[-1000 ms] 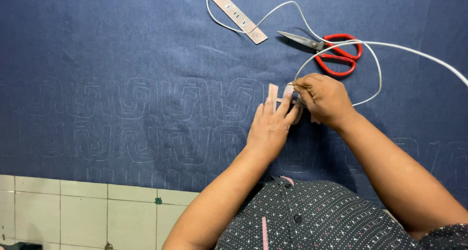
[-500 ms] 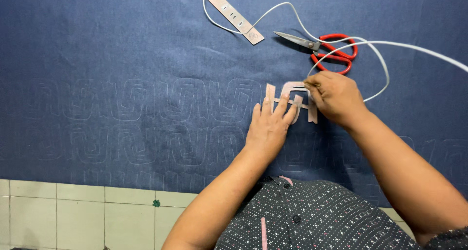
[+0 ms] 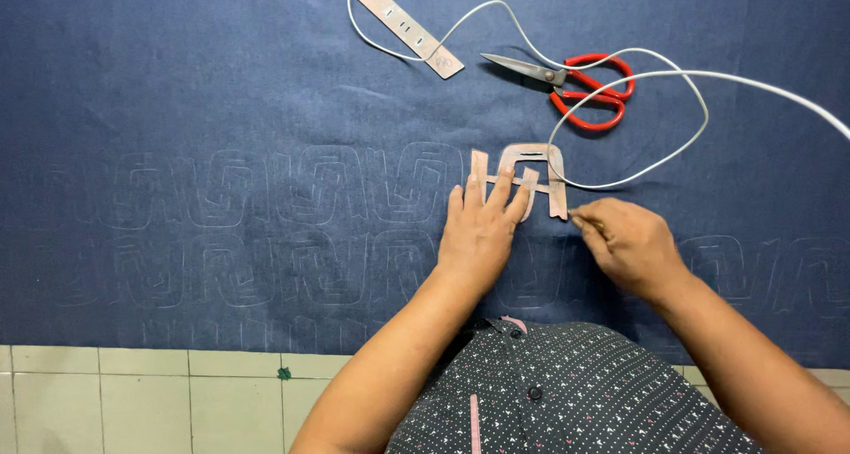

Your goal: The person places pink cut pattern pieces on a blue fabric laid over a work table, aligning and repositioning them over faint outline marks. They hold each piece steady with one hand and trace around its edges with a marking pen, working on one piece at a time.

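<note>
A pinkish cardboard template [image 3: 531, 163] with an arched shape lies on the dark blue fabric [image 3: 221, 91]. My left hand [image 3: 482, 228] presses flat on the template's lower left part, fingers spread. My right hand [image 3: 629, 243] is closed around a thin marking tool [image 3: 580, 219], whose tip touches the fabric at the template's lower right leg. Rows of faint white traced outlines [image 3: 266, 188] of the same shape run across the fabric to the left and right.
Red-handled scissors [image 3: 580, 86] lie on the fabric above the template. A white cord [image 3: 673, 73] loops around them and runs off to the right. A long cardboard strip with slots [image 3: 405, 26] sits at the top. A tiled floor [image 3: 133, 401] shows at the lower left.
My right hand has slid from the template's top right down to its lower right leg, uncovering the arched piece. The view has shifted slightly.
</note>
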